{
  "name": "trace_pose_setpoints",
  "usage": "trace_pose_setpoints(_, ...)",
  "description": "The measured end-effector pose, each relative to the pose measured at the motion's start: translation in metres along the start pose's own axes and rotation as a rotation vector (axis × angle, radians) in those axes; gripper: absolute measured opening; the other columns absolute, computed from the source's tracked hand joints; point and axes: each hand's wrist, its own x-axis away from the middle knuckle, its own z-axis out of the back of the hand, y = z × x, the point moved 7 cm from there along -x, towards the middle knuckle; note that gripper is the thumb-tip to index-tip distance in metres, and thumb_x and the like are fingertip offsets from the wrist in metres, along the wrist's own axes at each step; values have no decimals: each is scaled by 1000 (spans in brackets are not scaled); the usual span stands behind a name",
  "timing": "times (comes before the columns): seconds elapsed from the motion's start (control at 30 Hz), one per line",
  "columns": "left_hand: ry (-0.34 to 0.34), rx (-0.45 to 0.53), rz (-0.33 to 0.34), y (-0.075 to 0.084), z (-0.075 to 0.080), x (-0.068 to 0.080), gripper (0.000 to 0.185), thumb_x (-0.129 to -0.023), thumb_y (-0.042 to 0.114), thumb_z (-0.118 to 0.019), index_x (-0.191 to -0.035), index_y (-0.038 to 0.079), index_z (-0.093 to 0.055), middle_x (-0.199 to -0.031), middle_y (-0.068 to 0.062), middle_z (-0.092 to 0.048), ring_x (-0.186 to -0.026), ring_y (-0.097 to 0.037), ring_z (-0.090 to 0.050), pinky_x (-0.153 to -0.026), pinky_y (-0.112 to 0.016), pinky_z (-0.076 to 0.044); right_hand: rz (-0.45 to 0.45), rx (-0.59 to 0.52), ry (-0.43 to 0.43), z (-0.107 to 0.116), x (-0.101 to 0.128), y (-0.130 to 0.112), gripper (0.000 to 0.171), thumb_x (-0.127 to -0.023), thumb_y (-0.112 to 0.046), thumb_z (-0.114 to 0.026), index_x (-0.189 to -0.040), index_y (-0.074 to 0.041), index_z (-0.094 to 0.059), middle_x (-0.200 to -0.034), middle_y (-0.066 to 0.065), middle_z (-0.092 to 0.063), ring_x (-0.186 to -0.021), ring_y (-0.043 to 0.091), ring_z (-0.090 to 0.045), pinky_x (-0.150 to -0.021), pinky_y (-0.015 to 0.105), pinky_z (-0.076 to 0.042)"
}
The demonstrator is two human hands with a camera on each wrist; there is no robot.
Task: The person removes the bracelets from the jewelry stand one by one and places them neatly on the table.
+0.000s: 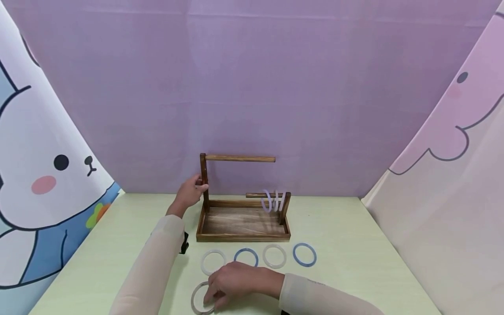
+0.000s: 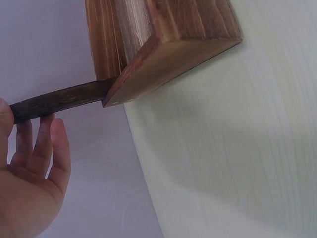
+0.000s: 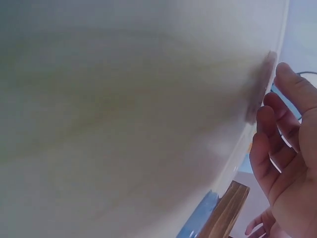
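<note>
A brown wooden rack with a tray base and two pegs stands on the table. My left hand holds its tall left post, thumb on one side and fingers on the other. Several pale purple bangles hang on the lower right peg. Down at the front, my right hand hovers with bent, loose fingers at a greyish-brown bangle. That bangle lies flat on the table, partly covered by the hand. In the right wrist view the fingertips appear beside it without a visible grip.
Between rack and right hand lies a row of bangles: a whitish one, a blue one partly behind the hand, a clear one and another blue one. A purple cloth hangs behind the table.
</note>
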Motion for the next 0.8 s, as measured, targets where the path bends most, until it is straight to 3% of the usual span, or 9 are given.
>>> trace_pose_setpoints(0.3, 5, 12, 4, -1, -1, -1, 33, -109, 27, -51, -135, 9, -50, -145, -21, -55, -124, -39, -62, -87, -48, -59, -21, -34, 63, 13, 6, 13, 22, -96, -39, -71, -117, -33, -76, -89, -23, -65, -67, -20, -41, -61, -1, -32)
trace_pose_setpoints(0.8, 10, 19, 6, -1, -3, -3, 30, -108, 29, -51, -132, 10, -51, -144, -19, -55, -122, -39, -63, -87, -48, -60, -186, -141, 173, 38, 28, 52, 21, -99, -29, -68, -119, -27, -76, -97, -16, -71, -73, -15, -54, -67, -1, -38)
